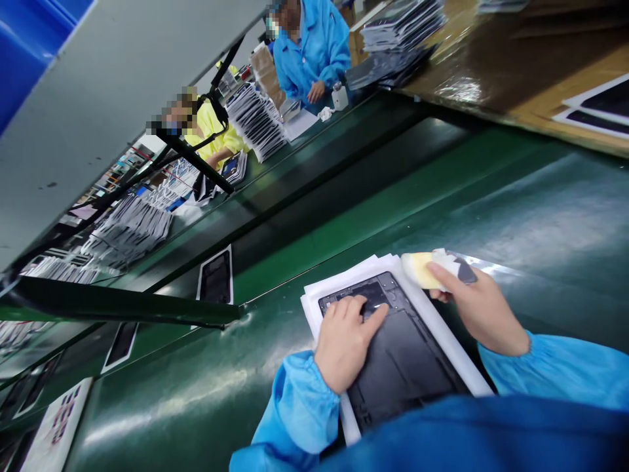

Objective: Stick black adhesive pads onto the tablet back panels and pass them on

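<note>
A flat black panel [407,357] in a white frame lies on white sheets [319,292] on the green bench in front of me. My left hand [346,337] rests on the panel's upper left part, fingers curled and pressing down on it. My right hand [474,305] is at the panel's far right corner, fingers closed on a yellow and white cloth or pad [425,269]. Both arms wear light blue sleeves.
A green conveyor belt [314,216] carries another black panel in a white frame [215,276] and more further left. Across it, two people in blue and yellow coats sit among stacks of panels [255,121]. A brown board [531,59] lies top right.
</note>
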